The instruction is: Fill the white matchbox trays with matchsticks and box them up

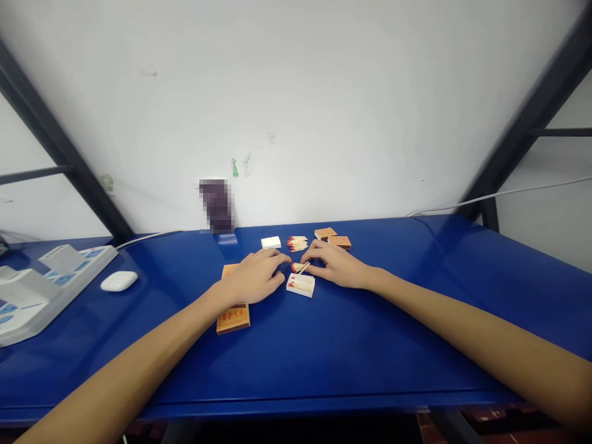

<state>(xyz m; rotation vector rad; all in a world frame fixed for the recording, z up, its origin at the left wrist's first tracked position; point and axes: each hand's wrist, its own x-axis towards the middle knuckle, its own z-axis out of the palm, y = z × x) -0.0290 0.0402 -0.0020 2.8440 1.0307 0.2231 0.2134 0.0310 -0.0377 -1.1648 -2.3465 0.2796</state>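
Several red-tipped matches [298, 267] sit just above a white matchbox tray [300, 291], which has a few more matches in it. From the right, my right hand [335, 265] closes its thumb and fingertips on the ends of those matches. My left hand [254, 277] is on the other side, thumb and index finger apart, its fingertips close to the match heads. Under and beside my left hand lie orange matchboxes [234, 319], partly covered by it. A loose pile of matches [297, 243] is spread on the table behind both hands.
Behind my hands are a white empty-looking tray [271, 242] and two orange matchboxes [340, 242]. On the left of the blue table [296, 357] lie a white rounded case [119, 281] and a white power strip [87, 259] with plugs. A white wall [324, 123] rises behind.
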